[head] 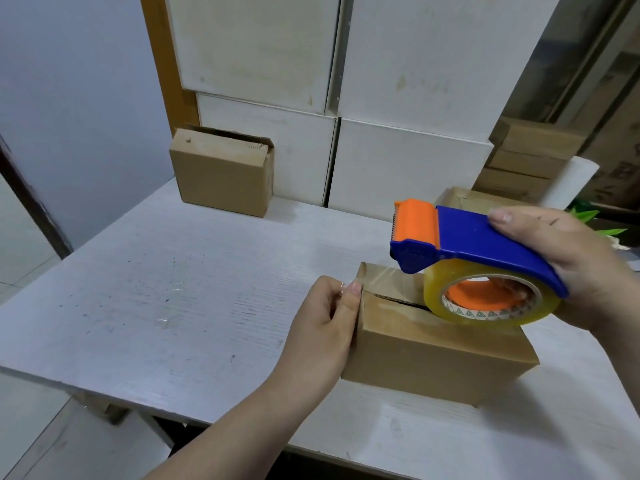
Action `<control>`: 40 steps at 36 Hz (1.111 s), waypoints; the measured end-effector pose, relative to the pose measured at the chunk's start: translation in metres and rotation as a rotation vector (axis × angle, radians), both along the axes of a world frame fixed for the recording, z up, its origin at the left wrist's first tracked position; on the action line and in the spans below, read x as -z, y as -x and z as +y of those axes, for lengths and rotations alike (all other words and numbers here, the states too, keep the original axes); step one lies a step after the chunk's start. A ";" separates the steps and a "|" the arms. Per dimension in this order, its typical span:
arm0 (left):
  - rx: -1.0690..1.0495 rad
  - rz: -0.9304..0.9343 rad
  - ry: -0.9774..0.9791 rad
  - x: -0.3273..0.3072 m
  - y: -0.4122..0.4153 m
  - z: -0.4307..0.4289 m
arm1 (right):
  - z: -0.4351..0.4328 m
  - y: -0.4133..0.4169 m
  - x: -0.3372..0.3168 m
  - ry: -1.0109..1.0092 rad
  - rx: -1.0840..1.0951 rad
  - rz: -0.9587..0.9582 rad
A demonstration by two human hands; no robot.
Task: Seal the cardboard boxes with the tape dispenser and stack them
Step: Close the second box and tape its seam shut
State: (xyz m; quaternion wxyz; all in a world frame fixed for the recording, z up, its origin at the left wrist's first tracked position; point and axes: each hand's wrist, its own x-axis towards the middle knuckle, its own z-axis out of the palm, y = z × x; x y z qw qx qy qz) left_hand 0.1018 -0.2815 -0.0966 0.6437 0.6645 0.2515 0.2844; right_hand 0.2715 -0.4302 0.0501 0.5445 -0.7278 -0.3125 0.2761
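The cardboard box (440, 344) sat toward the front right of the counter (173, 289), set back a little from the near edge, with its top seam running left to right and the flaps slightly gapped. A strip of clear tape (384, 280) was stretched over the left part of that seam, from the box's top left edge to the tape roll (491, 299), which rested on the box top. The left hand (325, 327) was against the box's left end, its fingers (355, 289) curled and pinching the tape's end down over that edge. The right hand (568, 268) gripped the blue and orange tape dispenser (478, 240) from above, the orange nose pointing left and raised off the box. Left of the box the white counter ran broad to its left edge. A second brown box (221, 174) stood well apart at the back left, against stacked white cartons (408, 164). Another brown box (464, 199) showed just behind the dispenser.
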 end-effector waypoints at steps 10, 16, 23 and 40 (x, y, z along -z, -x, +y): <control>0.003 0.063 0.119 0.010 -0.004 -0.003 | 0.001 0.001 0.001 0.011 0.028 0.017; -0.021 -0.070 0.046 0.004 -0.001 0.006 | 0.002 0.001 -0.001 0.044 0.025 -0.059; 0.491 0.051 -0.462 -0.027 -0.007 0.029 | 0.004 -0.001 -0.002 0.041 0.015 -0.068; 0.524 0.023 -0.387 -0.020 -0.016 0.031 | 0.009 -0.012 -0.015 0.159 -0.120 -0.269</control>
